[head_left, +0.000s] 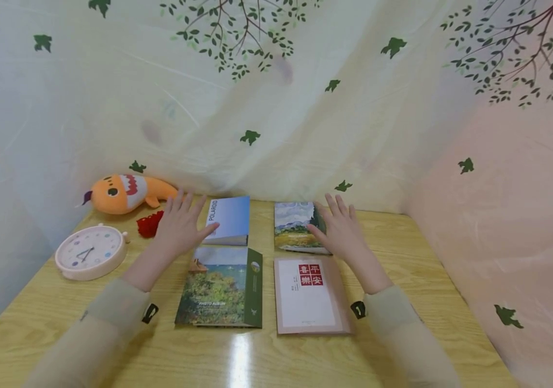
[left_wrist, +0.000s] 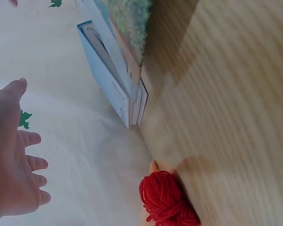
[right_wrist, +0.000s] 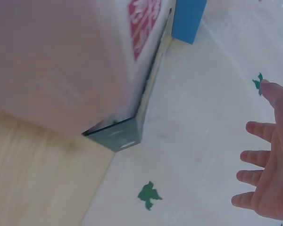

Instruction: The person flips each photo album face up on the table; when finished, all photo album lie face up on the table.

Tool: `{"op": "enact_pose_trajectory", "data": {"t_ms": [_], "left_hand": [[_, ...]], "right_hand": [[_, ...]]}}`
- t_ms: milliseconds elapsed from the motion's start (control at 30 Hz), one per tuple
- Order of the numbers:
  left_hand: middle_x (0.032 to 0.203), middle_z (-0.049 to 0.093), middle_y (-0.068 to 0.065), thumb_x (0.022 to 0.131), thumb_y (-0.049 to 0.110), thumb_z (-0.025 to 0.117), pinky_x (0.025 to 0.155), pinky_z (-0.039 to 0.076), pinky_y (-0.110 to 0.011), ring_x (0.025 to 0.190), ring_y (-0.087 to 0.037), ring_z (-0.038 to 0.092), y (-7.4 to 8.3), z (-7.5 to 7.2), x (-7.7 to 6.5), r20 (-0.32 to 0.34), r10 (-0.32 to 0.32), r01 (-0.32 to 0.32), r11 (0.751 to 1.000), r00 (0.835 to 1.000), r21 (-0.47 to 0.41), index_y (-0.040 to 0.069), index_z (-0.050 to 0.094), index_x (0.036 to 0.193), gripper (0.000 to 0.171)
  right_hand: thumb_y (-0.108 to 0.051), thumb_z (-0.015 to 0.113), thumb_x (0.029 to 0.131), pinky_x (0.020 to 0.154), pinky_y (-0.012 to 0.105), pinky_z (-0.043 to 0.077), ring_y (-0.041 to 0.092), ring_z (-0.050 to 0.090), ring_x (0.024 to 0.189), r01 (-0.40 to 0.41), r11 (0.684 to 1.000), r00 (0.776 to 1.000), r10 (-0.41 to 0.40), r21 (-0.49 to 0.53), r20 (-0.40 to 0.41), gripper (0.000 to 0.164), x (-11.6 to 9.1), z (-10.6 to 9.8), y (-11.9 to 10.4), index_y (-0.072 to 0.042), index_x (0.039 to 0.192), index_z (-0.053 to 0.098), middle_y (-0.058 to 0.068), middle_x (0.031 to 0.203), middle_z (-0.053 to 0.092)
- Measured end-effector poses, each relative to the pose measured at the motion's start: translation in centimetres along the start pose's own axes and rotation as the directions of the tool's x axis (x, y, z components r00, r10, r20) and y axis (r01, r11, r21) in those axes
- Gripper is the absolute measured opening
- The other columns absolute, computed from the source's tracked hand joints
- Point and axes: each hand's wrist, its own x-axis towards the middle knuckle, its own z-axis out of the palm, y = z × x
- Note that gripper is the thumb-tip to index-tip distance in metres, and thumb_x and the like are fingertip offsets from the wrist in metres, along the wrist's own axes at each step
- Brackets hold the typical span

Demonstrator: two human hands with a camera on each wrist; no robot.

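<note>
My left hand (head_left: 179, 223), fingers spread, hovers beside a blue album marked POLAROID (head_left: 232, 218) and holds nothing. On the other side my right hand (head_left: 344, 229) is likewise spread and empty, partly covering a photo album with a painted landscape cover (head_left: 293, 226). Nearer the front lie a green photo album with a garden-and-sea picture (head_left: 215, 285) and a pink-edged album with red Chinese characters (head_left: 305, 302). Both wrist views show straight fingers in the air. The albums stand or lean in two columns; whether either hand touches one cannot be told.
Left of the albums are a white round clock (head_left: 92, 250), a bundle of red yarn (left_wrist: 167, 200) and an orange plush shark (head_left: 121, 194). A pale cloth curtain (head_left: 276, 118) with leaf prints hangs behind the wooden table (head_left: 402, 258).
</note>
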Motion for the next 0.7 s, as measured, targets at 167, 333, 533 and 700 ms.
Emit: {"op": "enact_pose_trajectory", "data": {"t_ms": [167, 333, 533, 700], "left_hand": [[0.157, 0.002, -0.021, 0.090, 0.060, 0.047, 0.114, -0.003, -0.056, 0.144, -0.037, -0.009, 0.1, 0.1, 1.4, 0.012, 0.017, -0.017, 1.000, 1.000, 0.002, 0.005, 0.027, 0.149, 0.083], [0.157, 0.000, -0.021, 0.091, 0.060, 0.046, 0.115, -0.003, -0.055, 0.143, -0.037, -0.012, 0.0, 0.6, 2.7, 0.024, 0.037, -0.038, 0.999, 0.999, 0.003, 0.006, 0.022, 0.150, 0.084], [0.156, 0.002, -0.022, 0.092, 0.058, 0.046, 0.114, 0.002, -0.057, 0.143, -0.038, -0.008, -0.2, 1.4, 4.0, 0.038, 0.087, -0.086, 0.996, 0.996, -0.020, 0.006, 0.020, 0.151, 0.083], [0.157, -0.001, -0.021, 0.092, 0.057, 0.046, 0.115, 0.004, -0.056, 0.144, -0.037, -0.007, -0.4, 2.2, 4.6, 0.088, 0.102, -0.100, 0.994, 0.991, -0.036, 0.007, 0.017, 0.152, 0.083]], "right_hand": [[-0.061, 0.039, 0.093, 0.113, 0.060, 0.007, 0.033, 0.000, 0.145, 0.043, 0.999, 0.998, -0.043, -0.005, 0.048, 0.071, 2.1, -0.8, -1.5, -0.024, 0.152, 0.023, 0.012, 0.159, 0.007], [-0.061, 0.038, 0.094, 0.113, 0.060, 0.007, 0.030, 0.000, 0.146, 0.085, 0.996, 0.994, -0.086, 0.010, 0.072, 0.071, 4.0, -0.9, -2.8, -0.025, 0.152, 0.020, 0.009, 0.159, 0.004], [-0.059, 0.040, 0.094, 0.115, 0.057, 0.006, 0.028, -0.001, 0.146, 0.107, 0.993, 0.988, -0.113, 0.056, 0.110, 0.071, 5.8, -0.2, -4.4, -0.024, 0.152, 0.019, 0.007, 0.159, 0.003], [-0.057, 0.043, 0.094, 0.114, 0.057, 0.011, 0.028, 0.004, 0.146, 0.132, 0.987, 0.980, -0.143, 0.089, 0.141, 0.071, 7.0, 1.0, -6.1, -0.022, 0.152, 0.022, 0.007, 0.159, 0.007]]}}
